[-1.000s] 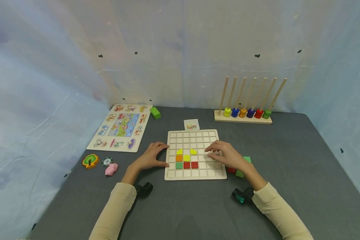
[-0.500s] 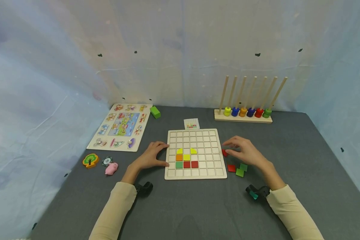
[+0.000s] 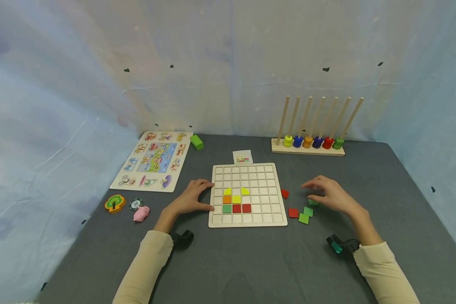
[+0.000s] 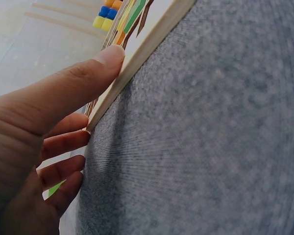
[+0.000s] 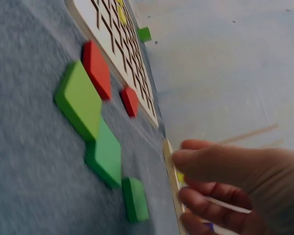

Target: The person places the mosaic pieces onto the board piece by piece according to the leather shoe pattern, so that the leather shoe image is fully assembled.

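**Placement Status, Centre of Work Area**

The square, light-wood grid board (image 3: 266, 177) is laid flat at the middle of the dark grey, cloth-covered table (image 3: 247, 261). Seven coloured tiles are seated in its cells. In the nearest occupied row, a green square tile (image 3: 227, 209) is followed by two red square tiles (image 3: 246, 208). In the next row, an orange square tile (image 3: 226, 199) is set beside a yellow square tile (image 3: 236, 199). In the row beyond, two yellow corner-cut tiles (image 3: 245, 192) are separated by one cell.

The board's left edge is touched by the left hand (image 3: 190, 197), whose thumb and forefinger are spread wide. The right hand (image 3: 331, 194) is held right of the board, thumb and fingers parted, with nothing gripped; a loose green tile (image 3: 313, 203) is located near its thumb. A light green square tile (image 3: 304, 218) is laid beside a loose red square tile (image 3: 293, 213). A small white printed card (image 3: 243, 157) is positioned at the board's far edge.
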